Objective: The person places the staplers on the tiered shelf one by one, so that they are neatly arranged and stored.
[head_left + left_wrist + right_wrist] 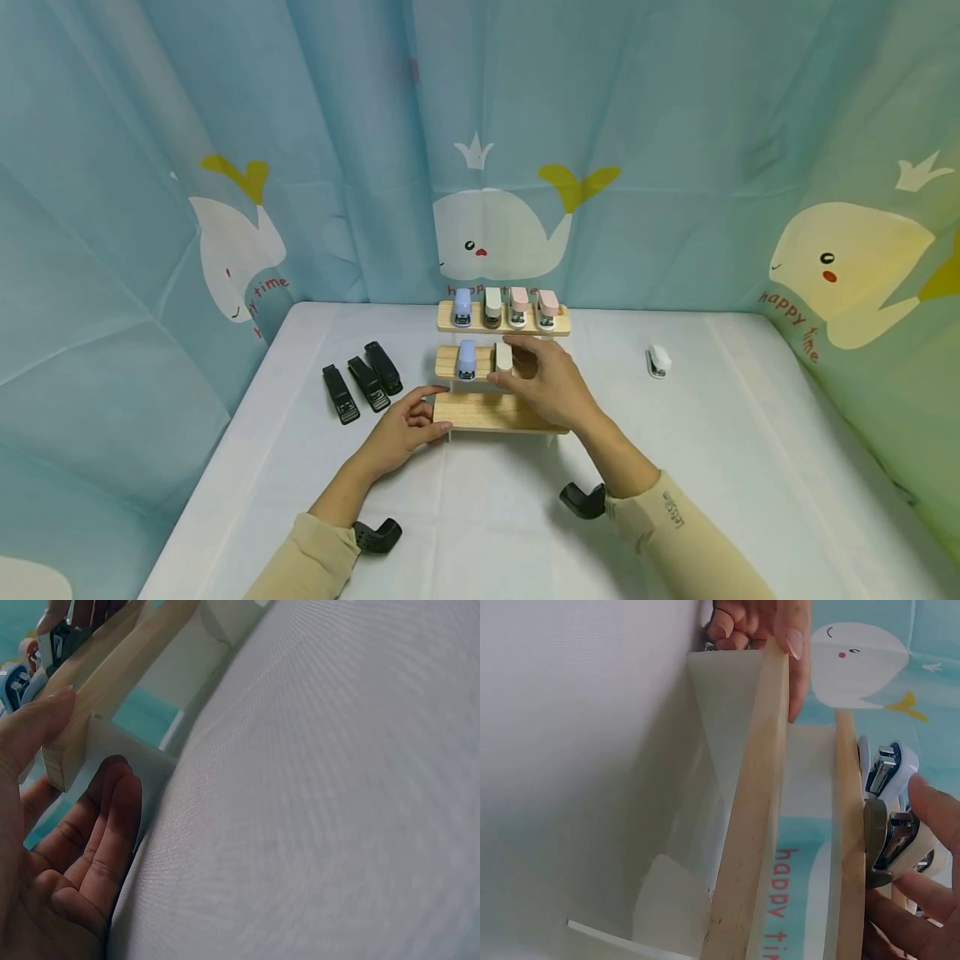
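A three-step wooden display stand (480, 412) stands on the white table. My left hand (405, 429) pinches the left end of its lowest board, thumb on the front edge and index finger behind; the other fingers are loosely curled. With thumb and fingers, my right hand (551, 379) grips a cream mini stapler (503, 357) at the middle board, its dark base showing in the right wrist view (900, 840). A blue mini stapler (467, 360) sits just left of it. Along the top board are a blue stapler (462, 307), a cream one (492, 307) and two pink ones (518, 307).
Three black staplers (367, 382) lie on the table left of the stand. A white mini stapler (658, 361) is apart on the right. Behind the table hangs a blue curtain (360, 250) with whale prints.
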`<state>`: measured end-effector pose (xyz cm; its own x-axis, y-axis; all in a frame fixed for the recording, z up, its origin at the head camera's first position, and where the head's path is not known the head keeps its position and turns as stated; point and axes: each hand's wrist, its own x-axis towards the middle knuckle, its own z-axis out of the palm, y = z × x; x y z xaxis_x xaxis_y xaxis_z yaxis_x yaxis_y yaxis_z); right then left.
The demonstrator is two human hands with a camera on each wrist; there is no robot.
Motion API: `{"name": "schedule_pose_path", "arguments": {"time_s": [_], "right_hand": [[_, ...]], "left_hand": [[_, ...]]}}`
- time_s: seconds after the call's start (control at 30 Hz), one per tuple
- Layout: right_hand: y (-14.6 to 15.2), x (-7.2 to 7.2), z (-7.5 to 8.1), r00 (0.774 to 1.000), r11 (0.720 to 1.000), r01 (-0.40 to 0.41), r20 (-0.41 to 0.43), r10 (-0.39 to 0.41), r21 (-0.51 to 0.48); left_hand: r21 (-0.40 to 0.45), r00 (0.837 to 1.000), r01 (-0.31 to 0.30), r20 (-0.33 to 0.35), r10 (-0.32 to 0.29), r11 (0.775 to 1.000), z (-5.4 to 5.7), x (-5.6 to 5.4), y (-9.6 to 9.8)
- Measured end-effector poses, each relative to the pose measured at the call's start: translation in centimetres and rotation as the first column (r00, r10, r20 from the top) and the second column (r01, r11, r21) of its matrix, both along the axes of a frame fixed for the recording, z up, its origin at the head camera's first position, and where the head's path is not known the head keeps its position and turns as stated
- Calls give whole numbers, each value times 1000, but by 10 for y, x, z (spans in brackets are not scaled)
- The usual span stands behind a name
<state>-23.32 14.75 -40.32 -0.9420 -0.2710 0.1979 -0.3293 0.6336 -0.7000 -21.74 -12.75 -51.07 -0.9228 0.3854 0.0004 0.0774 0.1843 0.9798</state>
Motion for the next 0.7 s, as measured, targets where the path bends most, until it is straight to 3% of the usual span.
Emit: {"name": "schedule_pose_path", "arguments": {"time_s": [0.7], "right_hand": [[-3,-1,-3,998,999,41,-47,-39,31]], "left_hand": [[3,1000,7,-1,-7,1000,-1,-1,0]]}}
